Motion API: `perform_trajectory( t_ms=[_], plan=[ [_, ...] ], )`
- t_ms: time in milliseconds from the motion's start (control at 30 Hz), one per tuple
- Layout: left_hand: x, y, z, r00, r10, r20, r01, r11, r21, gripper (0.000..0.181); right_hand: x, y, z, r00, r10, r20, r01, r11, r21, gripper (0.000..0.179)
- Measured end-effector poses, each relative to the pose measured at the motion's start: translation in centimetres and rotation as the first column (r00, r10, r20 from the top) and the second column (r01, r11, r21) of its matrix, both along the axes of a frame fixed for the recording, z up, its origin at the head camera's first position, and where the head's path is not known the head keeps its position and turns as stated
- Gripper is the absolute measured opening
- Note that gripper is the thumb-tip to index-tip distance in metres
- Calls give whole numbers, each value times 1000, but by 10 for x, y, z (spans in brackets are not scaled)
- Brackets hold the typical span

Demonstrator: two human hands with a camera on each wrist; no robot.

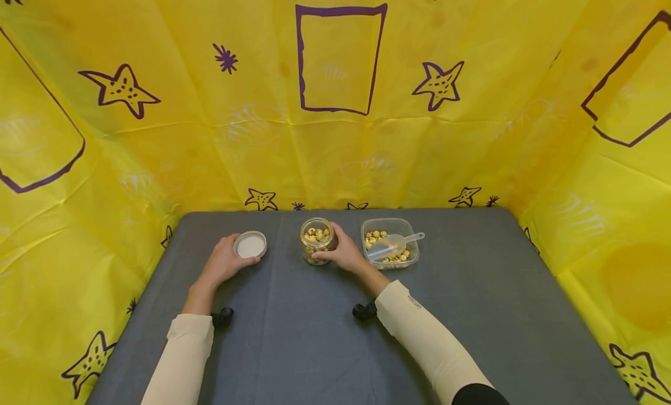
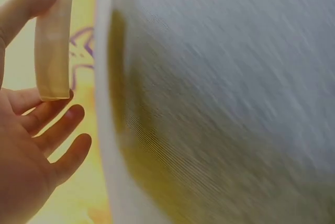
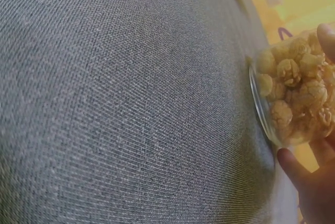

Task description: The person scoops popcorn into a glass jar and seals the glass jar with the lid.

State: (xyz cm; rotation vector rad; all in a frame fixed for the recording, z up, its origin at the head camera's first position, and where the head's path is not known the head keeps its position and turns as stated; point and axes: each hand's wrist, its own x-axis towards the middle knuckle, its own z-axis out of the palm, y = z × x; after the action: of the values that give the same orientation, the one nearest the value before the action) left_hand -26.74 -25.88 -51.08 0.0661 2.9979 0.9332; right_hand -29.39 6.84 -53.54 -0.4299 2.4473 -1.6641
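My left hand [image 1: 225, 260] pinches a round jar lid [image 1: 250, 245] between thumb and fingers, its pale inner side facing up. In the left wrist view the lid [image 2: 53, 46] appears edge-on, thumb on one side and fingertips on the other. With my right hand [image 1: 343, 250] I grip a clear glass jar [image 1: 310, 254] that stands upright, its mouth uncovered. Golden caramel popcorn [image 1: 317, 235] fills the jar nearly to the rim. The right wrist view shows popcorn [image 3: 301, 90] through the glass, the thumb and fingers around the side.
Right of the jar sits a clear plastic container [image 1: 390, 223] partly filled with popcorn. A translucent scoop [image 1: 388, 247] lies in it, its handle over the right rim. The grey tabletop [image 1: 304, 335] is bordered by a yellow patterned curtain [image 1: 335, 154] at the back and sides.
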Motion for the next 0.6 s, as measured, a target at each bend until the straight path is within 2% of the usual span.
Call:
perform_trajectory(
  t_ms=[233, 600],
  plan=[
    [-1, 26, 15, 997, -69, -22, 69, 997, 26, 93, 1, 1, -1, 1000, 1, -6, -1, 1000, 12, 94],
    [2, 59, 33, 991, -126, -39, 128, 991, 40, 91, 0, 0, 0, 1000, -12, -28, 13, 1000, 19, 94]
  ],
)
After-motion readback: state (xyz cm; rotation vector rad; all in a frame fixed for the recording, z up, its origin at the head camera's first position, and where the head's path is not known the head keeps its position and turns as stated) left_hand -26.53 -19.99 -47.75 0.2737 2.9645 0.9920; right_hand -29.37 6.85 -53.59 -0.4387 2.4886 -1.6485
